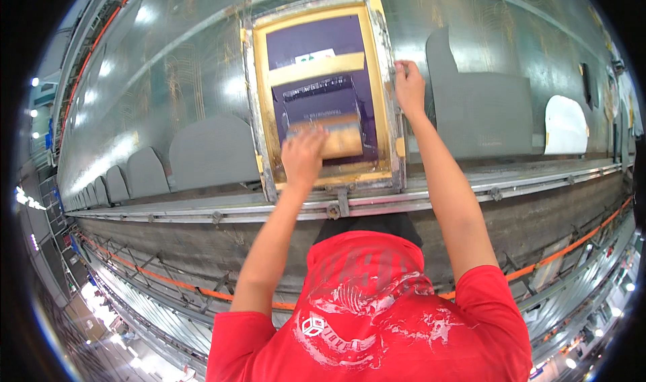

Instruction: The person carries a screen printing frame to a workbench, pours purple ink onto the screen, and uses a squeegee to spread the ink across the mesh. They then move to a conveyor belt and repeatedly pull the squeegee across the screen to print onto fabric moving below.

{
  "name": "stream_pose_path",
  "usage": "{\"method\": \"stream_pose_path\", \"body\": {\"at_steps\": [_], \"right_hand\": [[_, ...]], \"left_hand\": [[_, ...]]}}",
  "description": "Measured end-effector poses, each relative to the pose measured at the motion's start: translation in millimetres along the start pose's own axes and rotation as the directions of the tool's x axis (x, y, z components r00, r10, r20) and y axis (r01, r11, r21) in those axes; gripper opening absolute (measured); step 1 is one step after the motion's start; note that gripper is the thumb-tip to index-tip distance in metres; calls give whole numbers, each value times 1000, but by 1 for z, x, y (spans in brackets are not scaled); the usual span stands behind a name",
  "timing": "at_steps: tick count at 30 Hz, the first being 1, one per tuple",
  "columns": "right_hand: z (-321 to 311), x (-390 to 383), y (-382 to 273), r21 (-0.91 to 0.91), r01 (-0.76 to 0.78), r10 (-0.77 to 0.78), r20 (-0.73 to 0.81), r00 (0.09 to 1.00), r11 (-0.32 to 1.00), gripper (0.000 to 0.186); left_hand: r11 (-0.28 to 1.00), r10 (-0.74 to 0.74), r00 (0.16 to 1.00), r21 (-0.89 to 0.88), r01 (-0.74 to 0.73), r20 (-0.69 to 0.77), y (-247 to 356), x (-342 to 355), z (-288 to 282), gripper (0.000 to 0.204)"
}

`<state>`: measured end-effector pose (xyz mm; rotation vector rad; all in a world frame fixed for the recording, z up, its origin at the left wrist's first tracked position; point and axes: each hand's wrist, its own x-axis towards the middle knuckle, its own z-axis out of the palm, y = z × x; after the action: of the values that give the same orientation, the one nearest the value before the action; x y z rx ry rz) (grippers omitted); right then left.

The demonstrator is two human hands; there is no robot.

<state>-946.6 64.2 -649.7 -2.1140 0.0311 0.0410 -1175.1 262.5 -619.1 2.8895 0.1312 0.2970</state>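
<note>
A screen-printing frame (396, 133) lies on the long table in front of me, its purple mesh (316, 35) bordered with yellow tape. Inside it, my left hand (304, 154) is closed around the left end of a wooden squeegee (343, 138), slightly smeared by motion. The squeegee lies crosswise over the lower part of the mesh, just below a dark band of ink (316, 89). At the frame's upper right edge, my right hand (410, 91) has its fingers curled against the side rail. A tape-covered strip (319, 69) crosses the mesh above the squeegee.
Grey cut fabric pieces (210, 154) lie along the table on the left, and a larger grey piece (479, 113) lies right of the frame. Further right is a white sheet (565, 125). A metal rail (437, 199) runs along the table's near edge.
</note>
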Motion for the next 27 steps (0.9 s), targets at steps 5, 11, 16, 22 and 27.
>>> {"method": "stream_pose_path", "body": {"at_steps": [5,11,16,22,27], "right_hand": [[-5,-3,-12,-6,-50,50,39,998,999,28],[-7,-8,-23,22,-83,81,72,994,996,26],[-6,-3,-6,-17,-37,38,26,999,999,24],[7,14,17,-4,136,-136,-32,990,991,25],[8,-6,-44,-9,46,-46,-5,999,999,26]], "left_hand": [[996,-26,998,-81,21,-61,-1,11,-7,37],[992,-75,993,-108,65,-89,-26,82,2,29],[998,-36,999,-61,34,-22,8,10,2,33],[990,2,1000,-144,3,30,22,-48,-13,52],[980,-57,998,-188,64,38,4,-78,-30,64]]}}
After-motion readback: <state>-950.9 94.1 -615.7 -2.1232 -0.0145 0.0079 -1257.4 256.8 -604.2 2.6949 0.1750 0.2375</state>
